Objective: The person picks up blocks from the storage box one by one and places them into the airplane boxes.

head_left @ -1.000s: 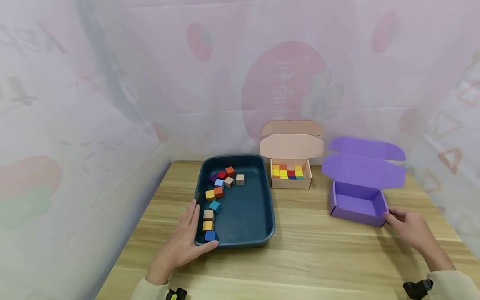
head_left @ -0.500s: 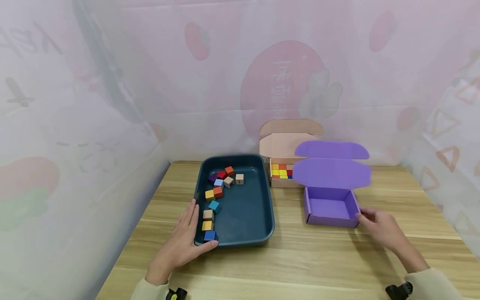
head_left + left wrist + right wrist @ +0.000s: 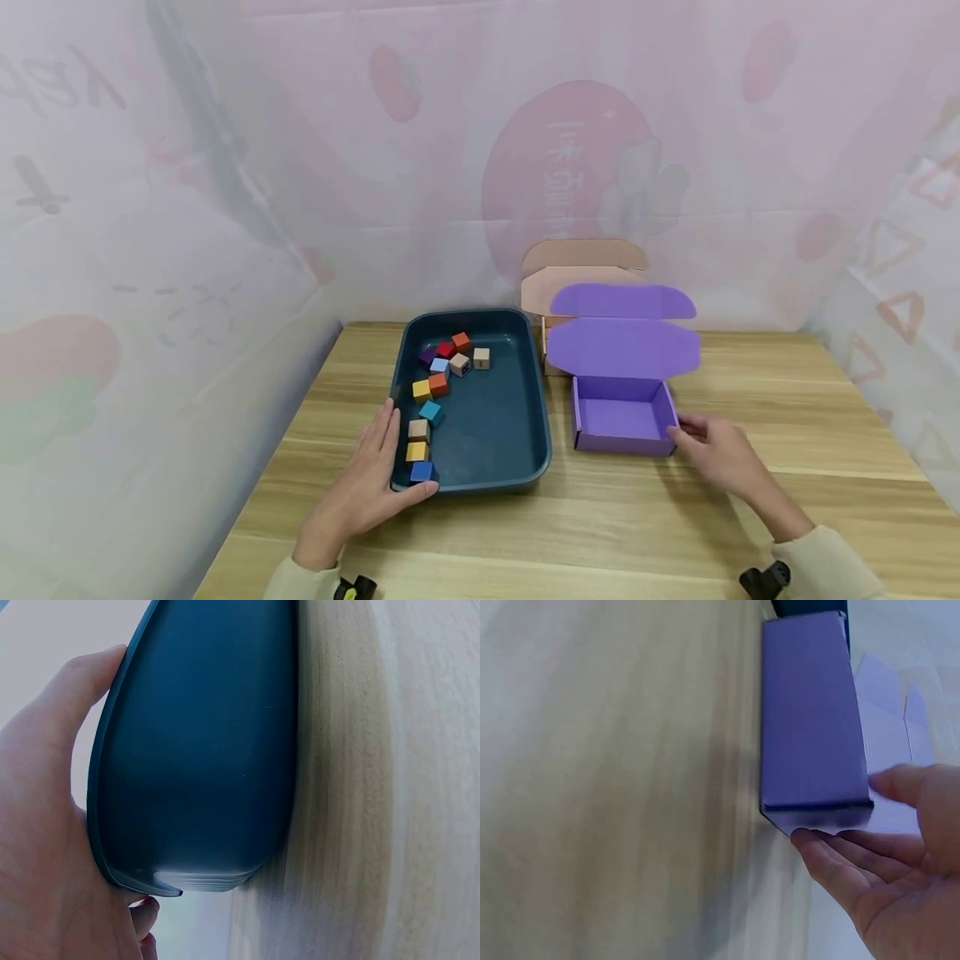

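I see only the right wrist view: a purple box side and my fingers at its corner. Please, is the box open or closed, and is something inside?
Observer: The purple box is open, its lid standing up at the back, and nothing shows inside it. The right hand touches its near right corner.
Operator: What is on the left of the box?
Observer: A dark teal tray holding loose coloured cubes, mostly along its left side.
Operator: Where is the other hand?
Observer: The left hand rests on the tray's near left corner, fingers straight along its rim.
Operator: Is anything behind the box?
Observer: A tan box, mostly hidden by the purple lid.
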`<move>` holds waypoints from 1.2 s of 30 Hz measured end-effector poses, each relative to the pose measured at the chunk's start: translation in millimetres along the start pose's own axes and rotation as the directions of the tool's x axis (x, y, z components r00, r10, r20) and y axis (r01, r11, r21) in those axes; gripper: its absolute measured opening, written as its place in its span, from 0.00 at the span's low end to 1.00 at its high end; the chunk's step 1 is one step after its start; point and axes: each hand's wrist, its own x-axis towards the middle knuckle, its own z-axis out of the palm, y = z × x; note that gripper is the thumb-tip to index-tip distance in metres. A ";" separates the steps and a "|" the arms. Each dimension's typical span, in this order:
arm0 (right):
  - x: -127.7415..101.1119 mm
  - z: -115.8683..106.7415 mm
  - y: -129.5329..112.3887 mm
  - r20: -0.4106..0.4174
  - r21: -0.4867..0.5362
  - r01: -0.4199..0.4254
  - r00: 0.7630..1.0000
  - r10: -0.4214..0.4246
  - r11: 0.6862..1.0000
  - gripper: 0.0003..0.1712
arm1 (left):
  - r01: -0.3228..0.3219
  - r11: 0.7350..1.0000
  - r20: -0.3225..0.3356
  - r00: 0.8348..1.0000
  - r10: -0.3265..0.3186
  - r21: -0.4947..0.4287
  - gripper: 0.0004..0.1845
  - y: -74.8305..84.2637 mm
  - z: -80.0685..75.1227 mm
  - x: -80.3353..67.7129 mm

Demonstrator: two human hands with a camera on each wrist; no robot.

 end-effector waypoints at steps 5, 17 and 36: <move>19.0 -14.5 12.1 0.050 0.085 -0.016 0.999 0.012 0.996 0.36 | -0.004 1.000 -0.002 1.000 0.004 -0.013 0.69 1.3 1.3 0.1; 58.7 -21.4 43.5 0.174 0.297 -0.046 0.985 -0.007 0.954 0.38 | 0.007 1.000 0.022 1.000 -0.007 -0.012 0.69 0.3 0.4 0.5; 7.6 8.5 20.4 0.002 0.216 -0.065 0.998 0.066 0.974 0.34 | -0.012 1.000 -0.005 1.000 0.013 0.015 0.69 0.4 0.0 -0.3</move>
